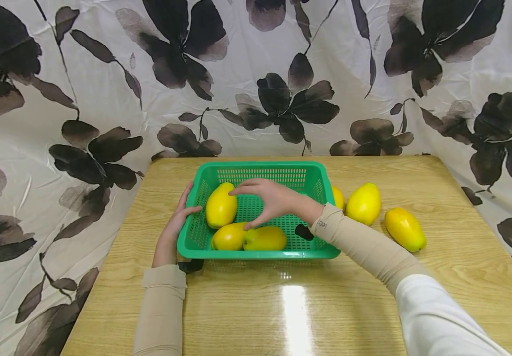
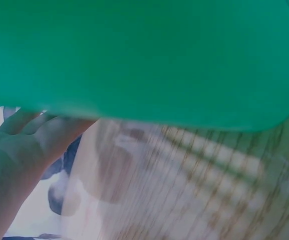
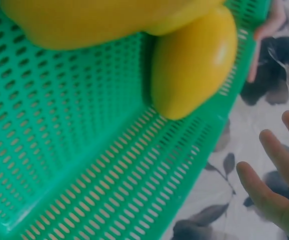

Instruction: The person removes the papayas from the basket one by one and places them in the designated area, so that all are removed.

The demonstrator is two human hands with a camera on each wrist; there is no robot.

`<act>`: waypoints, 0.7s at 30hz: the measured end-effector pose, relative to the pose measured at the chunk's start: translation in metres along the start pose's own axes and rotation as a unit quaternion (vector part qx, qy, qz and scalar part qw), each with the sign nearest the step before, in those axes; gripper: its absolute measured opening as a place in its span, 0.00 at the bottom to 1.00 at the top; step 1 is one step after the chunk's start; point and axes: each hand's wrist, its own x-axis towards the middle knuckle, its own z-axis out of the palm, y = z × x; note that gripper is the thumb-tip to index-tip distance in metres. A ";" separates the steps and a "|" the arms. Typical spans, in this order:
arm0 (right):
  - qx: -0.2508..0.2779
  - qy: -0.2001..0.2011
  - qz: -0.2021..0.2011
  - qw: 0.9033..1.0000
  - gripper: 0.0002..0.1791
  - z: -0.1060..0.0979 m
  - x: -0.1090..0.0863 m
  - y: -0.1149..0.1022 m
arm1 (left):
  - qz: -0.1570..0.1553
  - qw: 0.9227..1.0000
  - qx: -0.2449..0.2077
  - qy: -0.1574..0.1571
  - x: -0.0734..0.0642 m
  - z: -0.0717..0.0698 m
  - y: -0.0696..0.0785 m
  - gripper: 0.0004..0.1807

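A green plastic basket with perforated walls stands on the table. My left hand holds its left side, the thumb over the rim and the fingers along the outer wall. Inside lie three yellow mangoes: one mango along the left wall, a second mango at the front left, and a third mango beside it. Over the basket is my right hand, thumb and fingers spread apart with nothing between them. In the right wrist view its fingers appear separated, off to the side of the mangoes.
To the right of the basket lie more mangoes on the wooden table: one mango, another mango farther right, and a partly hidden mango against the basket's wall. A floral cloth hangs behind and at both sides.
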 end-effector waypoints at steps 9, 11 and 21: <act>-0.024 -0.076 -0.005 0.997 0.41 0.018 -0.001 0.005 | 0.005 1.000 0.017 0.001 -0.002 0.000 0.000 0.40; -0.026 -0.091 -0.001 0.996 0.39 0.021 -0.002 0.007 | 0.001 1.000 0.011 0.000 -0.001 0.000 -0.002 0.40; -0.018 -0.149 0.030 0.988 0.31 0.032 -0.005 0.009 | -0.004 1.000 0.011 -0.001 0.011 -0.012 -0.021 0.40</act>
